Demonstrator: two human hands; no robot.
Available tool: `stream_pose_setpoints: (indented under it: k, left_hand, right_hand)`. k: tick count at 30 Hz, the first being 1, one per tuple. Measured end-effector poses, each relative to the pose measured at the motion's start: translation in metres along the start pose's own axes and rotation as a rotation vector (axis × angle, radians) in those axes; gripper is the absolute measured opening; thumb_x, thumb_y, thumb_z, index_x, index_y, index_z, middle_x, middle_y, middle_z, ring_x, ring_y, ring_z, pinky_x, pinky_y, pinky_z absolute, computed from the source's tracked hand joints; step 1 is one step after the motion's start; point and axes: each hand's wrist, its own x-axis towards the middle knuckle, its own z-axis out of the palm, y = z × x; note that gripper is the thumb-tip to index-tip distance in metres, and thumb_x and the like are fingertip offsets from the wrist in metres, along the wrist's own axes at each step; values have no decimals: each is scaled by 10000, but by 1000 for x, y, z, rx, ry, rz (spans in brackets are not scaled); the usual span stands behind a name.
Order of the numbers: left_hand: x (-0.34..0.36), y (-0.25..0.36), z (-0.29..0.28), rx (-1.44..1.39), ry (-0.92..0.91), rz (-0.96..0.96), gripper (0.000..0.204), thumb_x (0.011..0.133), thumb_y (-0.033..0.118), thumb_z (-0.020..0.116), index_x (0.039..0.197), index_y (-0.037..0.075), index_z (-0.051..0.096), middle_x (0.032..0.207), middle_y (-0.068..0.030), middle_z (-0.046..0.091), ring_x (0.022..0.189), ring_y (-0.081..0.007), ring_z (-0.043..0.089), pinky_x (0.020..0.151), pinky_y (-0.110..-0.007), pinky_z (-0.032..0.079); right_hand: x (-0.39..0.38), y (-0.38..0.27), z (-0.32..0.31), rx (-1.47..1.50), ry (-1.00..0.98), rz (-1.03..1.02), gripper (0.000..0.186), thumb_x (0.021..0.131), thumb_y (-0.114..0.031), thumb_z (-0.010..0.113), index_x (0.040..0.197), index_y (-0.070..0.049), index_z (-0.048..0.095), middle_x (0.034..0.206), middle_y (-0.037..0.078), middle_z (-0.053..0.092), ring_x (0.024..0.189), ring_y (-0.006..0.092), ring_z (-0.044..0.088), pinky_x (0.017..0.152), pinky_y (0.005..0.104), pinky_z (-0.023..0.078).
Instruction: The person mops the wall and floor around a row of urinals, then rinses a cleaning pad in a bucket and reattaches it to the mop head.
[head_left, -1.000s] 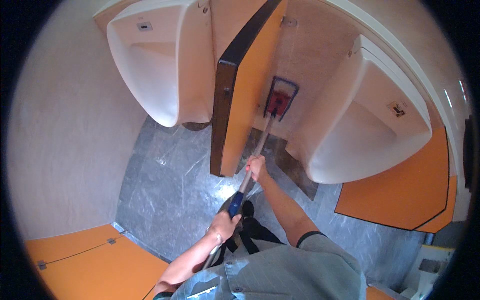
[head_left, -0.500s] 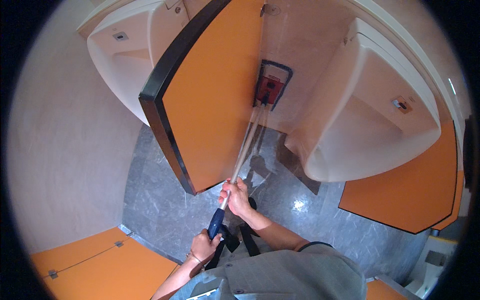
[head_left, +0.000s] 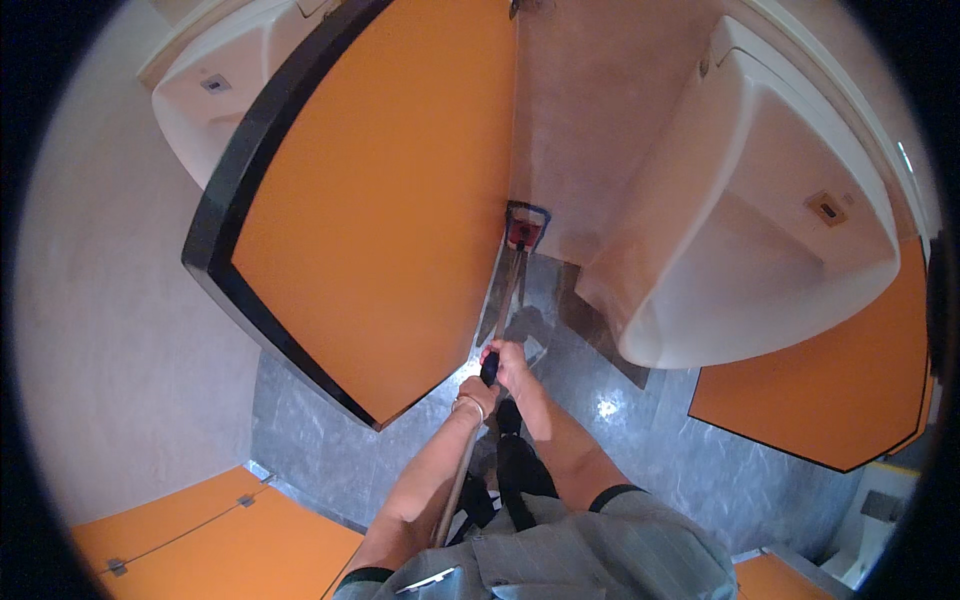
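Observation:
Both my hands hold the pole of a flat mop (head_left: 507, 297). My left hand (head_left: 480, 394) is wrapped round it just behind the dark blue grip (head_left: 489, 369). My right hand (head_left: 509, 362) closes round the pole at that grip, a little farther forward. Behind my left hand the pole runs back beside my body. The red mop head (head_left: 523, 234) with its blue-edged pad lies against the lower wall, close to the floor, beside the orange partition (head_left: 385, 190). Part of the pad's left edge is near or behind the partition.
A white urinal (head_left: 730, 270) projects from the wall on the right, another urinal (head_left: 215, 100) beyond the partition on the left. An orange panel (head_left: 815, 410) stands at far right. Orange doors (head_left: 230, 535) lie at lower left. The grey floor (head_left: 310, 410) looks shiny.
The mop head has come down the wall toward the floor. My hands have moved forward and closer together, and the pole's rear end now shows behind my left hand.

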Motion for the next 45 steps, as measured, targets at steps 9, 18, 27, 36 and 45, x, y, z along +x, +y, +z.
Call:
stream_pose_setpoints:
  k: [9,18,27,36,45]
  left_hand:
    - [-177,23,-76,75,-142,171,449,820,326,594,810,-122,564,796,-324,595,824,-447,600,722,-467,484]
    - [-7,1,15,235,-157,178,463,749,368,641,818,-90,624,808,-295,615,800,-409,622,698,-432,501]
    - [-34,28,2,260,-126,143,431,791,349,609,847,-79,618,887,-296,609,891,-405,608,764,-427,494]
    - [-222,10,-88,135,-45,299,367,793,291,644,794,-55,519,652,-269,579,670,-435,607,582,-454,482]
    - [-25,35,14,296,-151,189,412,785,312,614,889,-87,608,920,-275,621,899,-381,617,778,-412,501]
  right_hand:
    - [-182,-18,34,228,-35,-114,70,913,-119,462,852,-85,450,702,40,458,528,166,473,453,328,422]
    - [-15,-3,-28,94,231,-141,202,873,-72,388,676,-111,409,545,13,414,413,149,413,366,310,355]
    - [-8,-2,-43,155,178,-103,116,853,-41,391,760,-98,430,563,29,417,423,161,430,375,320,370]
    - [-221,-10,35,148,-63,-173,105,931,-164,465,876,-96,407,692,27,454,527,142,458,459,325,427]
    - [-5,-13,-51,118,133,-130,205,818,-13,337,657,-107,423,541,29,403,410,152,407,371,319,354]
